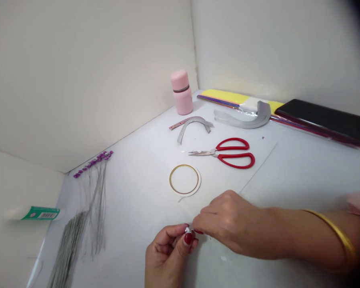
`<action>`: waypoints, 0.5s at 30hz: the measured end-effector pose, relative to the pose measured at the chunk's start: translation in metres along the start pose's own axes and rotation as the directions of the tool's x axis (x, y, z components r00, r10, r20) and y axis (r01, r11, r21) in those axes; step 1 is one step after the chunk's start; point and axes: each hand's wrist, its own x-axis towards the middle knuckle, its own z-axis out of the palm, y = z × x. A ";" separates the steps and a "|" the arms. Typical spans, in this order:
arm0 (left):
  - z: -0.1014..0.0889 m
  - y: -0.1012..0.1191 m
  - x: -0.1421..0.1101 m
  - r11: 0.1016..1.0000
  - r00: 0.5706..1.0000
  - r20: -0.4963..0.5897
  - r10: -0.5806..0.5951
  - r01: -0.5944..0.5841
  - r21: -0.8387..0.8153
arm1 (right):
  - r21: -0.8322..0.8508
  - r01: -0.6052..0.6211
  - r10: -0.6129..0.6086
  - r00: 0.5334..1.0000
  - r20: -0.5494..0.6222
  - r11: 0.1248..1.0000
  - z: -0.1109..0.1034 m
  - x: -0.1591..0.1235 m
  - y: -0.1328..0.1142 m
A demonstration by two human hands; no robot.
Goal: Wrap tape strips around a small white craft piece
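My left hand [169, 254] is closed in a pinch, thumb and fingertips around a small whitish, shiny piece [188, 230] whose kind I cannot make out. My right hand [228, 222] comes in from the right, its fingers pressed together right beside that piece; what they grip is hidden. A thin grey wire [259, 168] runs up and right from behind the right hand; whether it is held or lies on the table I cannot tell. Just beyond the hands lies a narrow roll of white tape [199, 182]. Red-handled scissors [217, 153] rest behind it, blades pointing left.
Grey strips [195, 120] curl near a pink bottle [183, 96]. A larger curled strip bundle [249, 122] lies by coloured sheets [225, 97] and a black phone-like slab [327, 120]. At left are purple-tipped wires [93, 163], a bundle of grey wires [67, 248] and a green-and-white tube [42, 213].
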 end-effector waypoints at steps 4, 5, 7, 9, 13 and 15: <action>-0.001 -0.001 0.002 1.000 1.000 0.016 -0.007 0.006 0.016 | 0.035 -0.005 0.004 0.999 0.036 0.999 0.003 0.001 0.004; -0.002 -0.001 0.002 1.000 1.000 0.019 -0.010 0.010 0.020 | 0.043 -0.003 0.001 0.999 0.042 0.999 0.004 0.002 0.004; -0.002 -0.002 0.003 1.000 1.000 0.024 -0.018 0.017 0.026 | 0.058 0.007 -0.010 0.999 0.041 0.998 0.005 0.002 0.006; -0.002 -0.001 0.003 0.999 0.999 0.031 -0.023 0.022 0.029 | 0.074 0.023 -0.026 0.999 0.035 0.997 0.006 0.003 0.007; -0.003 -0.002 0.003 0.999 0.999 0.045 -0.021 0.019 0.044 | 0.090 0.049 -0.052 0.998 0.034 0.995 0.007 0.003 0.008; -0.003 -0.002 0.002 0.998 0.999 0.044 -0.018 0.015 0.059 | 0.084 0.050 -0.054 0.998 0.040 0.995 0.007 0.003 0.008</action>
